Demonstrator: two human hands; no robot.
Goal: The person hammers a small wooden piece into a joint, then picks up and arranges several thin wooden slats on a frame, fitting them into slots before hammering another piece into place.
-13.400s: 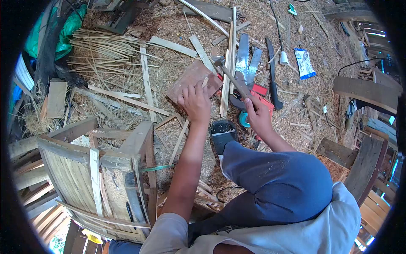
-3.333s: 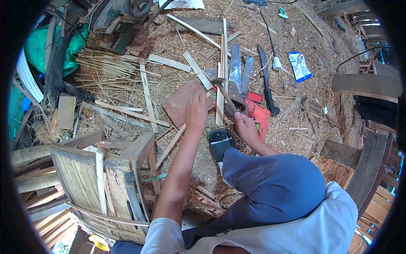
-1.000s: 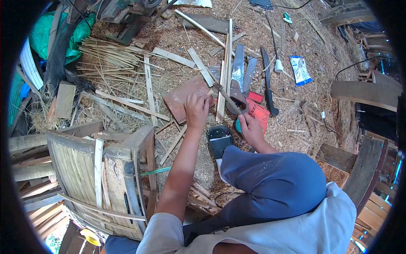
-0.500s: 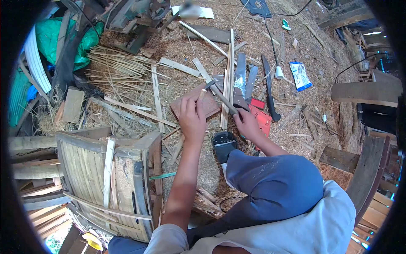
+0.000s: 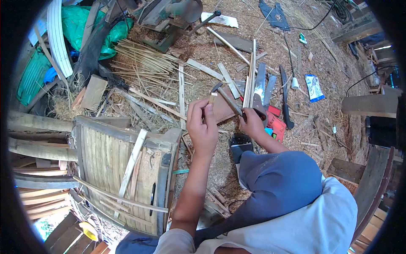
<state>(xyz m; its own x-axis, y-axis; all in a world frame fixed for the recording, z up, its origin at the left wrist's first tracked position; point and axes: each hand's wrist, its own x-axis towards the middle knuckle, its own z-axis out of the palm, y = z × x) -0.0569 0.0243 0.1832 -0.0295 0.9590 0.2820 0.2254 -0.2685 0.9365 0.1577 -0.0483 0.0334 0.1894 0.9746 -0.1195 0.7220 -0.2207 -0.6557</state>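
Observation:
My left hand [image 5: 204, 127] is raised with fingers and thumb closed on a small pale wood piece [image 5: 213, 98], its end pointing up. My right hand [image 5: 254, 125] grips the handle of a hammer [image 5: 229, 100]. The hammer's head lies close beside the tip of the wood piece in this view. Below both hands, a reddish-brown block [image 5: 223, 113] rests on the ground, partly covered by the hammer and my left hand. Long thin wood strips [image 5: 250, 80] and a handsaw [image 5: 259, 80] lie just beyond my right hand.
A large knife with a black handle [image 5: 285, 101] lies to the right, near a red case [image 5: 277, 125]. Bundled thin sticks [image 5: 141, 61] spread at the upper left. A wooden plank stool [image 5: 105, 148] stands at the left. Wood shavings cover the ground.
The view has swung, so the surroundings sit farther right and lower. My left hand still holds the wood piece, and the hammer stays in my right hand, its head nearer the piece's tip.

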